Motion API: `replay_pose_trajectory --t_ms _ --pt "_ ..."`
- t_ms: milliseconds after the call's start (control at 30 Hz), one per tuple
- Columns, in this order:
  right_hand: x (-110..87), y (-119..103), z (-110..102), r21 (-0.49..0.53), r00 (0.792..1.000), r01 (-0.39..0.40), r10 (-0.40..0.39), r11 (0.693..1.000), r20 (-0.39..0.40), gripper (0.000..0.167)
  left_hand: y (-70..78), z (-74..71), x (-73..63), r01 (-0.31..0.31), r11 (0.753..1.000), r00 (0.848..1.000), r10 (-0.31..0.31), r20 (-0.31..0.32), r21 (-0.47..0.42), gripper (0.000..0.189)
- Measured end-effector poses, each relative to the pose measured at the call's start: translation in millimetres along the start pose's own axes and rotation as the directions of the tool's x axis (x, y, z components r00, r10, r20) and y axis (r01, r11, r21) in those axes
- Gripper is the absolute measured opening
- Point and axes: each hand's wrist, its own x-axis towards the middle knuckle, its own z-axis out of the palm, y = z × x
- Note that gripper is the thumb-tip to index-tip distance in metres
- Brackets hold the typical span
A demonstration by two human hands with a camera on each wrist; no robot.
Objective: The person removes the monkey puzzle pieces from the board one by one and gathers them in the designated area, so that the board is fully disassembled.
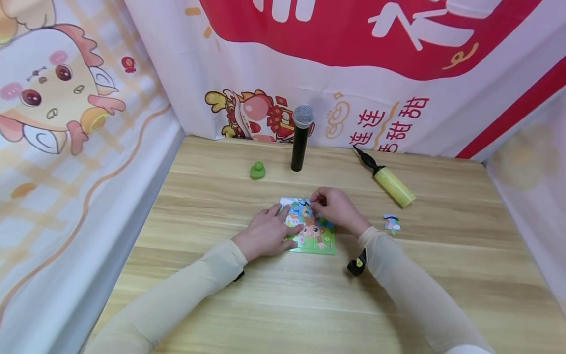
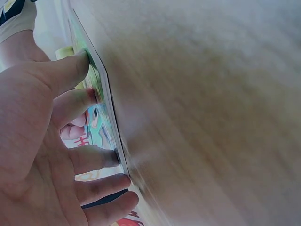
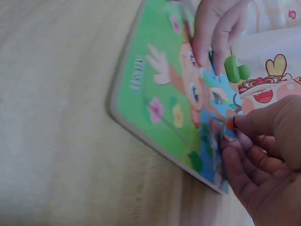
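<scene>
A monkey jigsaw puzzle point(image 1: 311, 243) with a green lower part and blue upper part lies flat on the table. My left hand point(image 1: 267, 232) rests on its left side, fingers spread. In the left wrist view, the fingertips of the left hand point(image 2: 37, 132) reach the rim of the puzzle board point(image 2: 107, 87). At the upper right of the puzzle, my right hand point(image 1: 338, 209) pinches a puzzle piece point(image 3: 229, 134) between thumb and fingertips, close over the picture; the fingers hide most of it. One loose puzzle piece point(image 1: 391, 223) lies to the right of the right hand.
Behind the puzzle, a black microphone point(image 1: 299, 147) stands upright, with a small green duck-like toy point(image 1: 257, 170) to its left. A yellow hand pump point(image 1: 394, 187) with a black nozzle lies at the back right. Printed curtains point(image 1: 265, 64) border the wooden table point(image 1: 283, 305).
</scene>
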Motion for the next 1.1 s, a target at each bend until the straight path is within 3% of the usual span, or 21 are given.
replay_pose_trajectory --t_ms 100,267,500,833,1100 --pt "-0.3 5.0 -1.5 0.046 0.999 0.032 -0.033 0.998 0.012 0.010 -0.9 -0.2 0.2 -0.002 1.000 1.000 0.002 0.000 -0.006 0.055" --pt "-6.7 14.8 -12.5 0.148 1.000 0.010 -0.014 0.989 0.026 0.009 -1.7 -0.1 0.4 -0.003 1.000 1.000 0.003 -0.004 -0.022 0.055" --pt "-5.7 18.2 -12.0 0.122 0.994 -0.014 0.001 0.992 0.105 0.019 -2.8 1.0 -2.5 0.003 1.000 1.000 -0.003 0.010 -0.010 0.056" --pt "-1.6 11.7 -8.7 0.182 0.999 -0.036 0.031 0.983 0.027 0.017 -2.2 2.8 0.2 -0.004 1.000 1.000 0.004 -0.007 -0.030 0.055" --pt "-23.7 42.1 -49.1 0.325 0.993 -0.101 0.115 0.940 -0.024 0.036 -3.6 4.1 -0.9 0.000 1.000 1.000 0.000 0.002 -0.025 0.056"
